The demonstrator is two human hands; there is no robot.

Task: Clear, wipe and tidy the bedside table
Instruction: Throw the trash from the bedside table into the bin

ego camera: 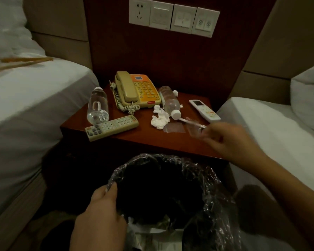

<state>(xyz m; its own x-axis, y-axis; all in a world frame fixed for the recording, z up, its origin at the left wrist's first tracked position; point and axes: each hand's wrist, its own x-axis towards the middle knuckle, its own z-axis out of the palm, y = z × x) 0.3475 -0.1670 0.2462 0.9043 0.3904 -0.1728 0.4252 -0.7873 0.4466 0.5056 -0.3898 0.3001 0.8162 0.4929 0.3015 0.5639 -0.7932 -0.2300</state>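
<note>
The dark red bedside table (149, 140) carries a beige and orange telephone (137, 90), an upright water bottle (97, 106), a bottle lying on its side (169, 102), a grey remote (111, 127), a white remote (204, 110), crumpled tissues (159, 120) and clear plastic wrappers (174, 127). My left hand (100, 212) grips the rim of a bin lined with a black bag (170, 196), held below the table's front edge. My right hand (228, 140), blurred, is at the table's front right corner and pinches a clear wrapper (196, 130).
White beds flank the table, the left bed (34, 109) and the right bed (272, 124). A wall panel with a socket and switches (172, 17) sits above the table. Wooden sticks (24, 62) lie on the left bed. Paper scraps lie in the bin.
</note>
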